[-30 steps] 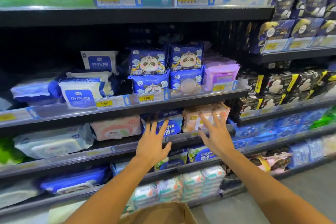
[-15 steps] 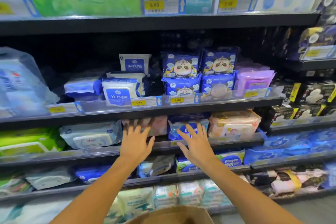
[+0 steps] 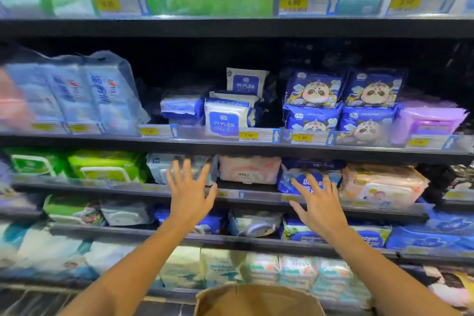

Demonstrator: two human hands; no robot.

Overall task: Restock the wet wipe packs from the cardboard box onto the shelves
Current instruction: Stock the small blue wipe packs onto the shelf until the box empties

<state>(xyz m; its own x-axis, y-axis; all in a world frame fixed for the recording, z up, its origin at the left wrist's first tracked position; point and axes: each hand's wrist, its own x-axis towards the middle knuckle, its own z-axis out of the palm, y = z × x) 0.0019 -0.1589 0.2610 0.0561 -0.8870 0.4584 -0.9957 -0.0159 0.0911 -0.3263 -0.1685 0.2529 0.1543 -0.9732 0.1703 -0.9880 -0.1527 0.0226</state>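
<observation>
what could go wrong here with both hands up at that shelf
1. The left hand and right hand are both open and empty, so nothing from the cardboard box is being stocked yet.
2. The blue pack by the right hand looks crumpled; pushing it might crush it further.
3. The upright white pack above could topple if the shelf is jolted.

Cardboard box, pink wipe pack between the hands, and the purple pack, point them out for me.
cardboard box (image 3: 256, 300), head view, on its brown top flap.
pink wipe pack (image 3: 250, 170), head view, on its front face.
purple pack (image 3: 431, 120), head view, on its front.
</observation>
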